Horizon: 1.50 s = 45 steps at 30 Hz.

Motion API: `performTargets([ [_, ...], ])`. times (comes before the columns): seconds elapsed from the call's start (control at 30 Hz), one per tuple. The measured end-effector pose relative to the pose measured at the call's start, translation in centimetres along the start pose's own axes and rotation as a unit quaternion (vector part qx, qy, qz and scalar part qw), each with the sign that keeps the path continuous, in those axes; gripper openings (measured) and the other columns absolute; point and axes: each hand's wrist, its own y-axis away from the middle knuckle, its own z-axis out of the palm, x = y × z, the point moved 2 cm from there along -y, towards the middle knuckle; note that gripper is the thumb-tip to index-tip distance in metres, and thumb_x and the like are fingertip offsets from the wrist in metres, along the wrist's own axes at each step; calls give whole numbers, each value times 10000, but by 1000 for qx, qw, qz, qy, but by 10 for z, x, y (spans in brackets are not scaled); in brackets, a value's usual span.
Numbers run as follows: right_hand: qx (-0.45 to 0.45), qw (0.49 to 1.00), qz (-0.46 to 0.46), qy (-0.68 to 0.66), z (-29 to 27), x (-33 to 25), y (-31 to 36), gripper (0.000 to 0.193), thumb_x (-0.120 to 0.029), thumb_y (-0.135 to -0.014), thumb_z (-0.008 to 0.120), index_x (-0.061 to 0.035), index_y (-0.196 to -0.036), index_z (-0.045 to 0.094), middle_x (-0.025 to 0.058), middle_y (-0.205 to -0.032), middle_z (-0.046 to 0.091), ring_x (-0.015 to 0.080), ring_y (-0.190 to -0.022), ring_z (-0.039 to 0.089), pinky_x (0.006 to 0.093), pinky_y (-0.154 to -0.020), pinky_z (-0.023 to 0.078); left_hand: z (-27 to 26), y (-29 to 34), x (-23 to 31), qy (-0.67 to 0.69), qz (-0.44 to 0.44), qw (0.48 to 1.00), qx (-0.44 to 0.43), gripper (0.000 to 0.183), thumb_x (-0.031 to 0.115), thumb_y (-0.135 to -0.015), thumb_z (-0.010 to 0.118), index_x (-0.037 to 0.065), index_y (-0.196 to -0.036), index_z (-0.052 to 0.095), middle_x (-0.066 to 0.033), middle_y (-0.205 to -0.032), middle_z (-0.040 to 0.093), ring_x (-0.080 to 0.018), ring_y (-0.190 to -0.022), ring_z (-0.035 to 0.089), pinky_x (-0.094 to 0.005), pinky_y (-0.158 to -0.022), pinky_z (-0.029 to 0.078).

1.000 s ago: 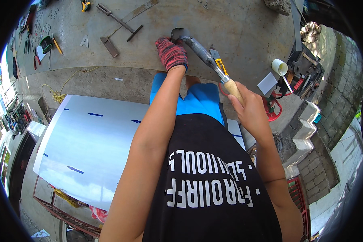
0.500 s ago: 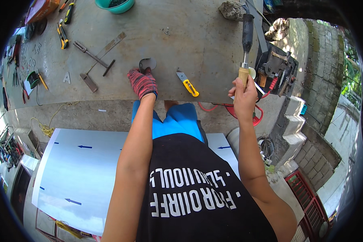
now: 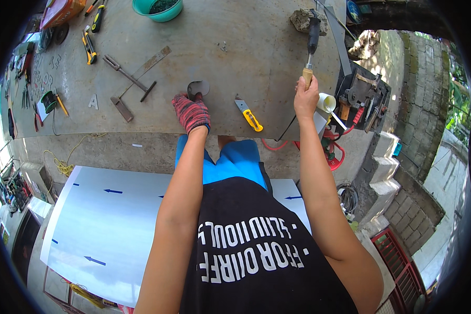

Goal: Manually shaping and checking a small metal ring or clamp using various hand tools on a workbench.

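My left hand (image 3: 191,112), in a red and black knitted glove, is closed on a small grey sheet-metal piece (image 3: 205,87) with a rounded, curved edge, held at the table surface. My bare right hand (image 3: 306,97) grips the wooden handle of a soldering iron (image 3: 313,44). Its dark barrel points away from me, and its far end is beside a rough grey stone (image 3: 299,22). A black cord hangs below that hand. Between my hands lies a yellow utility knife (image 3: 250,118) with its blade pointing away. Right of my right hand is a tilted white container (image 3: 327,102).
A metal worktable (image 3: 235,68) spans the front. At left lie a T-handled tool (image 3: 128,76), a metal angle piece (image 3: 122,109), pliers (image 3: 89,47) and a metal letter (image 3: 93,101). A green bowl (image 3: 165,14) stands far back. A cluttered tool stand (image 3: 363,94) adjoins the right edge.
My right hand has moved away from me and slightly left with the soldering iron, uncovering the white container. My left hand still holds the metal piece; the whole view has shifted slightly.
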Motion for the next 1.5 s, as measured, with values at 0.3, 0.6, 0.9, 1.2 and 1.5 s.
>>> performTargets([
  [0.3,12,992,-53,112,6,19,-8,447,-309,-992,642,40,-1265,586,234,-1104,623,410,-993,627,461,-898,496,-2,3,0,9,1,1000,-2,389,211,-829,808,-2,-1054,575,-230,-1081,606,-429,-1047,585,-495,-926,471],
  [0.6,102,983,-62,137,-8,-26,11,449,-223,-961,687,15,-1316,551,161,-1177,552,286,-995,590,410,-917,496,-1,0,-2,7,-3,1000,-9,385,220,-826,813,6,-1052,587,-215,-1084,601,-415,-1048,594,-496,-914,478],
  [0.9,-182,948,-260,14,63,-130,80,253,-27,-852,715,-25,-1098,657,135,-1026,637,314,-995,628,409,-870,513,0,1,-1,22,-23,999,-3,378,224,-834,805,10,-1056,587,-207,-1079,602,-407,-1014,609,-494,-886,488],
  [1.2,-244,896,-367,47,136,-174,82,190,-86,-847,738,-50,-1020,667,116,-1020,640,329,-986,619,427,-856,516,9,0,-5,44,-25,999,-6,364,247,-856,781,9,-1031,570,-223,-1042,606,-438,-980,606,-515,-852,490],
  [1.5,-267,873,-397,92,145,-181,81,98,-110,-838,738,-71,-868,653,78,-881,627,296,-894,613,421,-788,509,11,1,-9,44,-20,999,-9,338,221,-864,751,12,-1063,575,-222,-1078,598,-421,-1019,599,-507,-881,488],
])
